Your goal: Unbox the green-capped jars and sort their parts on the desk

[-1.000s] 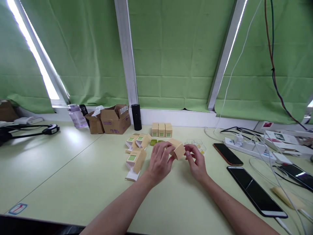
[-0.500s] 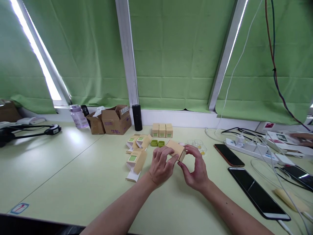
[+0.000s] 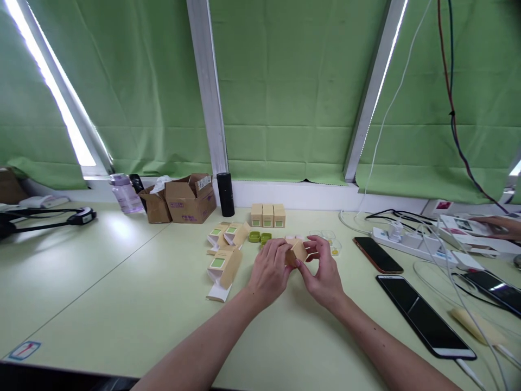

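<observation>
Between my two hands, above the table, is a small tan cardboard box (image 3: 297, 253). My left hand (image 3: 269, 266) wraps its left side, and part of the box is hidden behind those fingers. On its right side, my right hand (image 3: 323, 271) grips it with thumb and fingertips. Left of my hands lie several tan boxes with green labels and open white flaps, the nearest being a flattened-looking box (image 3: 225, 266). Just beyond my left hand are small green containers (image 3: 260, 237). Clear round plastic cups (image 3: 330, 241) with yellow bits sit past my right hand.
Three closed tan boxes (image 3: 267, 215) stand in a row at the back. Behind them to the left are a black cylinder (image 3: 225, 194) and a brown carton (image 3: 190, 198). Phones (image 3: 423, 315), a power strip (image 3: 411, 245) and cables lie on the right. Another person's hand (image 3: 502, 225) is at far right.
The box has turned in my hands, so a different side faces me. My right fingers have closed in nearer to my left hand. The other person's hand has moved slightly.
</observation>
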`<state>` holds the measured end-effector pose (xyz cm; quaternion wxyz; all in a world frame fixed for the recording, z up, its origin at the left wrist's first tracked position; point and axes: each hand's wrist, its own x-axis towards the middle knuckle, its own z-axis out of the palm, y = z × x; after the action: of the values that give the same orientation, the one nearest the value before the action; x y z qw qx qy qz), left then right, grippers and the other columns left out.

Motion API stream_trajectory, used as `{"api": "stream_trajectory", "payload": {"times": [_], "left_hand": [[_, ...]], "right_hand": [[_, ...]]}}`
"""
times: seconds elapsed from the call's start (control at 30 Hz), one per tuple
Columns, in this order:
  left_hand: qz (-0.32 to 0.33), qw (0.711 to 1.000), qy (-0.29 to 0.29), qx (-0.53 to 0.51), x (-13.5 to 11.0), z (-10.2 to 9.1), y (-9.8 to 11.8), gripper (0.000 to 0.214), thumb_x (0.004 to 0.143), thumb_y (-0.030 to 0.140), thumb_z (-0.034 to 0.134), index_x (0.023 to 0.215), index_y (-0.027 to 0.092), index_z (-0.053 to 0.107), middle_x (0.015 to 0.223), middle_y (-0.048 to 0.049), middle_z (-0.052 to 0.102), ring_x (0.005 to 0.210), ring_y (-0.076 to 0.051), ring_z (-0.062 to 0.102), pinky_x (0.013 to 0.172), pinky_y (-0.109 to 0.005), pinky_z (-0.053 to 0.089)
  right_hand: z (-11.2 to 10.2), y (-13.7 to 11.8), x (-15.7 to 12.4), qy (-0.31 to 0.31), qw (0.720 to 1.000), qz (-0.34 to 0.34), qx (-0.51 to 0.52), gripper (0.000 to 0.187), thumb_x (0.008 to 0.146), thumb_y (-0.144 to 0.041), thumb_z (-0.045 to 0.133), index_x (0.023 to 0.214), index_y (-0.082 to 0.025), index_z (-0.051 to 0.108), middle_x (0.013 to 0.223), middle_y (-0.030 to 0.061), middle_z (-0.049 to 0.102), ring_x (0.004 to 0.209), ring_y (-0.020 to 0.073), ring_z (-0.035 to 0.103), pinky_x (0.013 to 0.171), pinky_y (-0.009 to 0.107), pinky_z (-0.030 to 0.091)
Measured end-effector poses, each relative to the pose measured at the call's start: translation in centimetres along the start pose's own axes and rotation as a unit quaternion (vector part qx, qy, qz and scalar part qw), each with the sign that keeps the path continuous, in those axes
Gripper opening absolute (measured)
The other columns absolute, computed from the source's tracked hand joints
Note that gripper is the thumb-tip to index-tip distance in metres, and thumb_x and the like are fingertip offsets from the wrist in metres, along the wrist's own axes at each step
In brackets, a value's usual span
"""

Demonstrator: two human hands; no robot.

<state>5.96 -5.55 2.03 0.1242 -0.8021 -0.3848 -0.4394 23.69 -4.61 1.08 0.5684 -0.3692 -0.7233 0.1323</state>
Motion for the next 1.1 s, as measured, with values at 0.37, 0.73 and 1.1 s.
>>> {"api": "stream_trajectory", "payload": {"times": [0.37, 0.73, 1.1], "left_hand": [[-0.057, 0.996, -0.052, -0.048, -0.3, 0.3, -0.7, 0.053, 0.085, 0.012, 0.070, 0.132, 0.021, 0.045, 0.127, -0.0154, 0.059, 0.124, -0.035, 0.057, 0.101, -0.057, 0.055], [-0.070, 0.991, -0.047, -0.104, -0.4, 0.4, -1.2, 0.052, 0.087, 0.008, 0.059, 0.135, 0.023, 0.043, 0.128, -0.0138, 0.058, 0.123, -0.031, 0.057, 0.104, -0.055, 0.051], [-0.096, 0.983, -0.059, -0.142, -0.2, 0.1, -0.8, 0.049, 0.089, 0.004, 0.057, 0.133, 0.023, 0.049, 0.131, -0.0132, 0.056, 0.124, -0.028, 0.056, 0.106, -0.050, 0.052]], "right_hand": [[-0.4, -0.4, 0.2, -0.045, 0.995, 0.083, 0.026, 0.039, 0.099, -0.040, 0.056, 0.133, -0.026, 0.041, 0.109, 0.0084, 0.072, 0.083, 0.0210, 0.071, 0.071, 0.035, 0.059], [-1.0, 0.5, 0.8, 0.006, 0.989, 0.118, 0.086, 0.034, 0.103, -0.045, 0.052, 0.130, -0.025, 0.047, 0.104, 0.0081, 0.076, 0.074, 0.0197, 0.071, 0.068, 0.037, 0.061], [-1.9, 3.2, 2.1, 0.086, 0.990, -0.065, -0.092, 0.034, 0.096, -0.015, 0.047, 0.126, -0.024, 0.058, 0.125, 0.0126, 0.064, 0.114, 0.0283, 0.063, 0.092, 0.052, 0.061]]}}
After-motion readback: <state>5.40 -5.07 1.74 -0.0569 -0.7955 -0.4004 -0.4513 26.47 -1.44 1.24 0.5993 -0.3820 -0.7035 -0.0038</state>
